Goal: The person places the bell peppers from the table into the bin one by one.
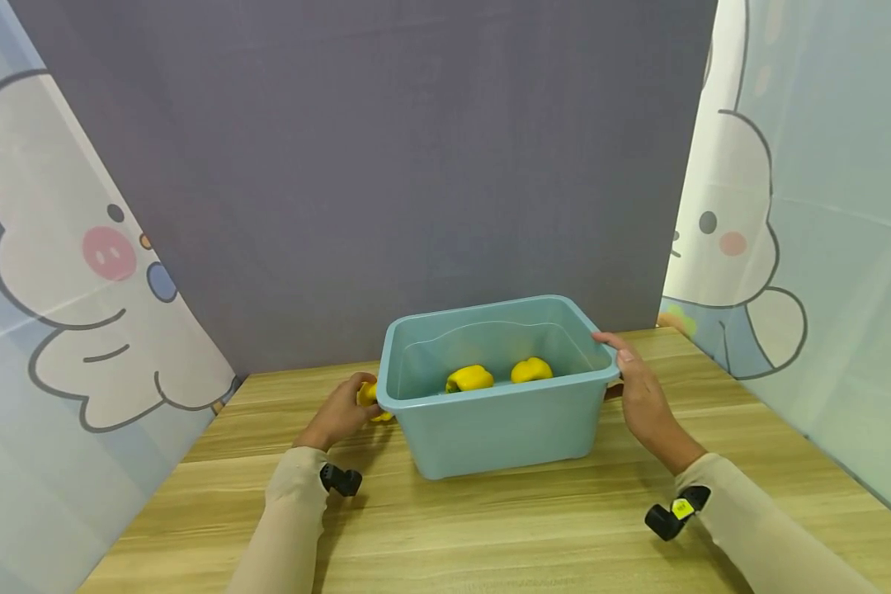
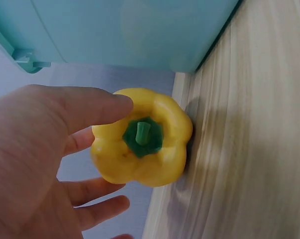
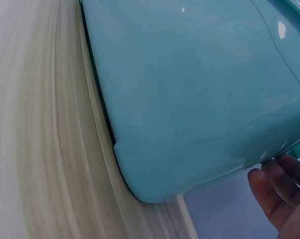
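A light blue plastic bin point(image 1: 501, 425) stands on the wooden table, with a yellow bell pepper point(image 1: 470, 379) and a second yellow one point(image 1: 532, 370) lying inside. Just left of the bin, my left hand point(image 1: 344, 410) holds another yellow bell pepper point(image 2: 164, 119) between thumb and fingers. Its green stem faces the left wrist camera, and the pepper is low over the tabletop. My right hand point(image 1: 642, 396) grips the bin's right rim, thumb on top and fingers beneath; in the right wrist view fingertips point(image 3: 269, 191) show under the rim.
The wooden tabletop point(image 1: 445, 536) extends in front of the bin and to both sides. A grey curtain point(image 1: 416, 165) hangs behind the table's far edge. Printed cartoon cloths point(image 1: 846, 206) flank it left and right.
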Tool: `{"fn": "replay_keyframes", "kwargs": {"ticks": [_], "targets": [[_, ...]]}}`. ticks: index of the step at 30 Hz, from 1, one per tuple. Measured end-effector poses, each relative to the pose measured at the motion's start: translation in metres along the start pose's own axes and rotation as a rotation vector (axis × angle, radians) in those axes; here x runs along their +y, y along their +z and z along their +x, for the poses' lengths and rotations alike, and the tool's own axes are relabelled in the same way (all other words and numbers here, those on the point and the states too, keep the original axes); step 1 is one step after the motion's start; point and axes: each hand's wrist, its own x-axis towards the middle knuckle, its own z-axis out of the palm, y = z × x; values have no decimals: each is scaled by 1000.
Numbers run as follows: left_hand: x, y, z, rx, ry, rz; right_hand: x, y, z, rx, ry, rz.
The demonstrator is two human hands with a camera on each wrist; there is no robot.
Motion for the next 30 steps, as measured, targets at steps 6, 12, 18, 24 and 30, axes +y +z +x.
{"fn": "replay_keyframes", "kwargs": {"ticks": [6, 12, 18, 24, 30], "targets": [[-3, 0, -1, -2, -3, -31, -3, -1, 1, -11, 57, 17], [-6, 1, 0, 3, -22, -37, -7, -4, 5, -35, 110, 54], [-6, 0, 0, 18, -35, -39, -8, -6, 6, -44, 116, 57], [-5, 0, 0, 28, -29, -33, -7, -5, 6, -38, 113, 52], [-6, 1, -1, 19, -20, -36, -6, -5, 5, -32, 111, 36]]}}
